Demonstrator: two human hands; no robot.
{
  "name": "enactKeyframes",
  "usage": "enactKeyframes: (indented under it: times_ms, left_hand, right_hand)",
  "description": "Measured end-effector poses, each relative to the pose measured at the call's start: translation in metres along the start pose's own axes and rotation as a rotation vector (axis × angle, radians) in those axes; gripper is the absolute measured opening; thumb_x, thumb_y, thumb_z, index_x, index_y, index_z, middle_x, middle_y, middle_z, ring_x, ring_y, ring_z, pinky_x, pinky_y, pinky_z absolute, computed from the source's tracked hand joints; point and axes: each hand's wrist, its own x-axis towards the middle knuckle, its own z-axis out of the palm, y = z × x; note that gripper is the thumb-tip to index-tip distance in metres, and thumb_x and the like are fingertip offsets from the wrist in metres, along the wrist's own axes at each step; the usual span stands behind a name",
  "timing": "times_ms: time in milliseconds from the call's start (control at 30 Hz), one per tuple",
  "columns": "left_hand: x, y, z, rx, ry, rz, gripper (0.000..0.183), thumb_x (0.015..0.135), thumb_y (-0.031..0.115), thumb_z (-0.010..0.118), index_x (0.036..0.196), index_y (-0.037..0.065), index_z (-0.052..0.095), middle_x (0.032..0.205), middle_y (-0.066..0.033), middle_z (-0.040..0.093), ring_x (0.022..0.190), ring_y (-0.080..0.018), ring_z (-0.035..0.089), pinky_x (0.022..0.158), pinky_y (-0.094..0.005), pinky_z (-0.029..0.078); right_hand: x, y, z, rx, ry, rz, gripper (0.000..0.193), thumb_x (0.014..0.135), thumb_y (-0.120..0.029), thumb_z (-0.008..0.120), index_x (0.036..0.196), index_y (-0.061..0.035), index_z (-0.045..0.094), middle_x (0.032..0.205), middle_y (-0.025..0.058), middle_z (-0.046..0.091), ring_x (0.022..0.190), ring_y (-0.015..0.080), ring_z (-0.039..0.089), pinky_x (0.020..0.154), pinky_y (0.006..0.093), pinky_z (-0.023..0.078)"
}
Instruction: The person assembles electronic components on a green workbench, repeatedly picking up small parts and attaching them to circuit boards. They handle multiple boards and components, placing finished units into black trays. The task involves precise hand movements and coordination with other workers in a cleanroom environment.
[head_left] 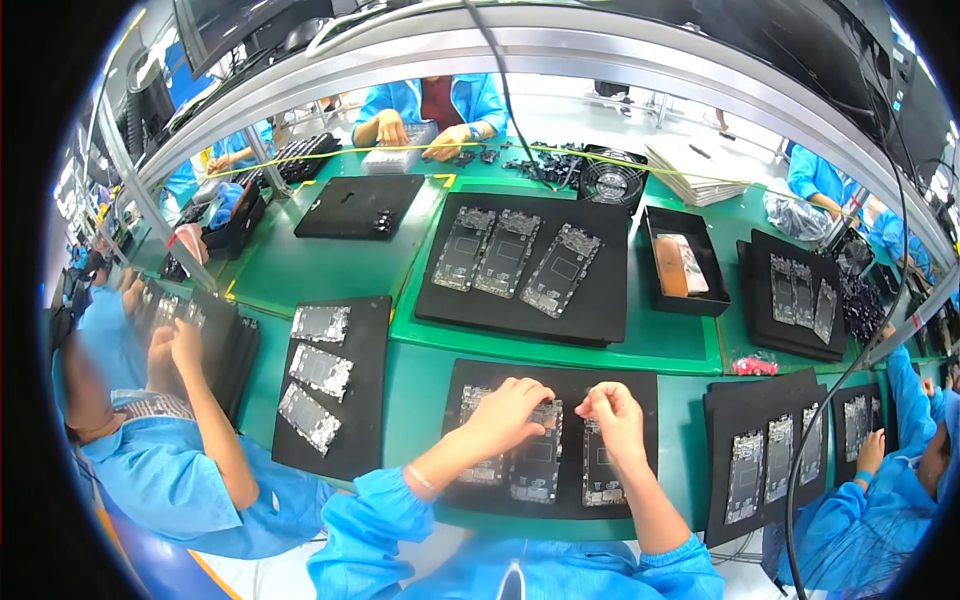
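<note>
Three bare circuit boards lie side by side on a black foam mat (568,503) in front of me. My left hand (505,412) rests over the top of the middle board (536,468), fingers stretched out, and partly covers the left board (484,472). Above the upper end of the right board (602,482) is my right hand (614,416), thumb and fingers pinched together. Whatever sits in that pinch, if anything, is too small to make out. Both wrists come in from blue sleeves.
Beyond lies a black foam stack (460,310) with three boards. A black tray (715,300) holds a brown and a white block. Left and right are more board-bearing foam mats (365,420) (715,520). Co-workers sit on both sides and opposite; a black cable (800,450) hangs at right.
</note>
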Motion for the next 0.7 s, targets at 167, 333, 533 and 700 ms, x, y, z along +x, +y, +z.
enactKeyframes:
  times_ms: [167, 333, 533, 700]
  left_hand:
    - [-0.007, -0.023, -0.012, 0.262, 0.061, -0.192, 0.079, 0.060, 0.025, 0.082, 0.126, 0.000, 0.044, 0.119, -0.0141, 0.050, 0.115, -0.0348, 0.042, 0.095, -0.0404, 0.042]
    - [-0.037, -0.042, -0.029, 0.084, -0.004, -0.212, 0.061, 0.065, 0.012, 0.079, 0.119, 0.009, 0.051, 0.118, -0.0099, 0.051, 0.112, -0.0309, 0.046, 0.094, -0.0389, 0.043]
    - [-0.077, -0.035, -0.046, -0.222, 0.256, -0.072, 0.052, 0.069, 0.002, 0.075, 0.115, 0.008, 0.053, 0.120, -0.0064, 0.052, 0.114, -0.0255, 0.047, 0.086, -0.0345, 0.051]
    - [-0.084, -0.031, -0.047, -0.220, 0.308, -0.040, 0.051, 0.069, 0.002, 0.075, 0.115, 0.009, 0.053, 0.120, -0.0061, 0.052, 0.116, -0.0261, 0.046, 0.087, -0.0348, 0.051]
  right_hand:
    - [-0.017, -0.012, -0.012, -0.061, -0.001, 0.076, 0.007, 0.093, -0.009, 0.051, 0.090, -0.0032, 0.054, 0.078, 0.0035, 0.059, 0.072, 0.0113, 0.059, 0.068, 0.0245, 0.049]
    - [-0.024, 0.004, 0.022, 0.002, -0.148, 0.117, 0.008, 0.093, -0.009, 0.051, 0.092, -0.0017, 0.053, 0.083, 0.0054, 0.060, 0.074, 0.0132, 0.061, 0.072, 0.0264, 0.051]
    - [-0.018, 0.000, 0.080, 0.000, -0.271, 0.088, 0.012, 0.094, -0.012, 0.052, 0.094, 0.0002, 0.053, 0.085, 0.0066, 0.061, 0.076, 0.0140, 0.063, 0.070, 0.0261, 0.052]
    - [-0.017, 0.005, 0.100, -0.054, -0.311, 0.012, 0.015, 0.092, -0.013, 0.054, 0.095, 0.0015, 0.055, 0.085, 0.0070, 0.064, 0.077, 0.0115, 0.062, 0.072, 0.0254, 0.051]
